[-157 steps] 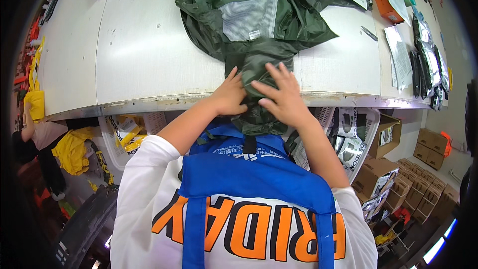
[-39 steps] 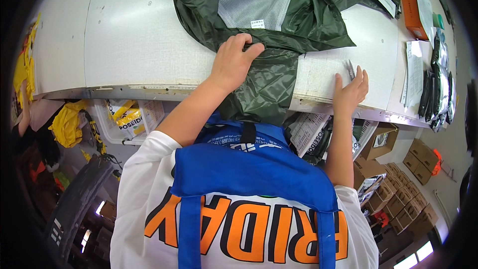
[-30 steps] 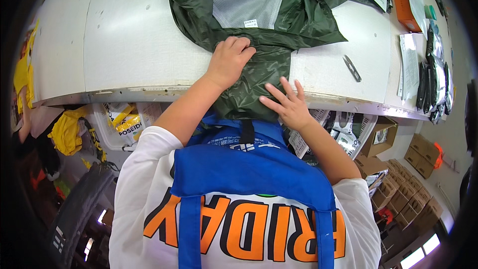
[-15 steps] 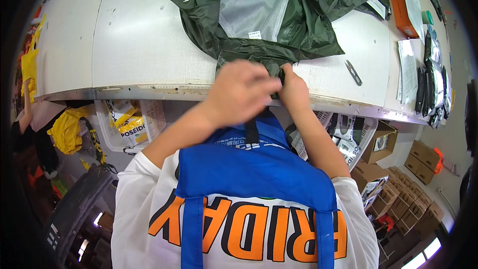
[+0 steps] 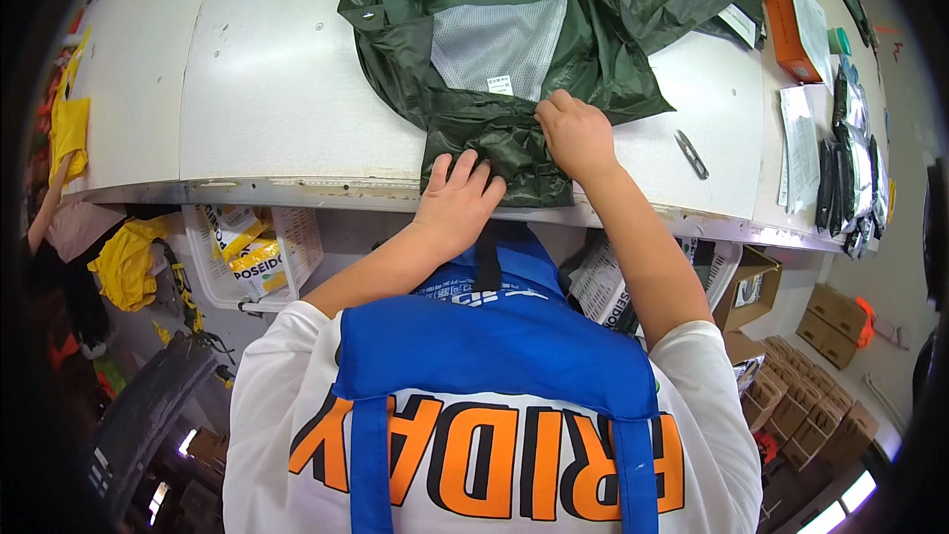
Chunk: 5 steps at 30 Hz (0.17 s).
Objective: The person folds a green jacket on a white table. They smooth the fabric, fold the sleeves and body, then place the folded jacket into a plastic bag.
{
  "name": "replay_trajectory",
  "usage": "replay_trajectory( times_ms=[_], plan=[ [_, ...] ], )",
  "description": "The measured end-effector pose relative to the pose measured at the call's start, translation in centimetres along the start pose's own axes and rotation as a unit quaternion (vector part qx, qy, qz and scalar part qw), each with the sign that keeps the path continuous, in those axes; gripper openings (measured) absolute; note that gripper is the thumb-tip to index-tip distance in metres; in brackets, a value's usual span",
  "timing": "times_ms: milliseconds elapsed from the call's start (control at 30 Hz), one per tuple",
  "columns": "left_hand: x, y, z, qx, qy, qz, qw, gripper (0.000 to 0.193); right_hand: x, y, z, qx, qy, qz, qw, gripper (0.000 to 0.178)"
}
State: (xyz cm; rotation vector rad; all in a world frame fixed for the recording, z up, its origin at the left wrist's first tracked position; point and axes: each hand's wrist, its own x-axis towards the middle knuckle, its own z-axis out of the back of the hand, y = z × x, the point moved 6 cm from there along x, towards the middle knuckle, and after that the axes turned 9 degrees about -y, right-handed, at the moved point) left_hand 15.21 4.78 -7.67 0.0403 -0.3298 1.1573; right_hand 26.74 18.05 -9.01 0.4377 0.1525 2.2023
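A dark green waterproof jacket [image 5: 608, 44] lies spread on the white table, with a pale mesh lining panel [image 5: 499, 35] and a small white label [image 5: 499, 85] showing. At its near end, a crumpled green flap [image 5: 494, 143] reaches to the table's front edge. My left hand [image 5: 457, 206] rests on the flap's lower left part with its fingers spread. Farther up and to the right, my right hand [image 5: 578, 138] pinches the jacket's fabric where the flap joins the body. Its fingertips are partly hidden.
Thread snips [image 5: 692, 155] lie right of the jacket. Beyond them are an orange box [image 5: 794, 25], paper sheets [image 5: 801, 148] and several dark packets [image 5: 852, 153]. White baskets [image 5: 306, 237] hang below the table edge. Another person's arm [image 5: 49, 200] touches yellow fabric [image 5: 69, 129] at far left.
Both hands were close together over the bunched flap. My left hand has come down and spread on it; my right has shifted up. The flap now lies more opened out toward me.
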Motion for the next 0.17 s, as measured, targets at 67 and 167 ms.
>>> replay_trajectory(
  times_ms=[67,167],
  plan=[
    [-0.3,0.1,-0.8,-0.027,0.042,-0.006,0.999,0.027,0.3,-0.6,0.0,0.013,0.019,-0.067,0.997,0.011],
    [0.1,0.8,-2.0,-0.08,0.106,-0.003,0.991,0.024,1.4,-2.5,1.5,0.136,-0.074,-0.178,0.972,0.011]
  ],
)
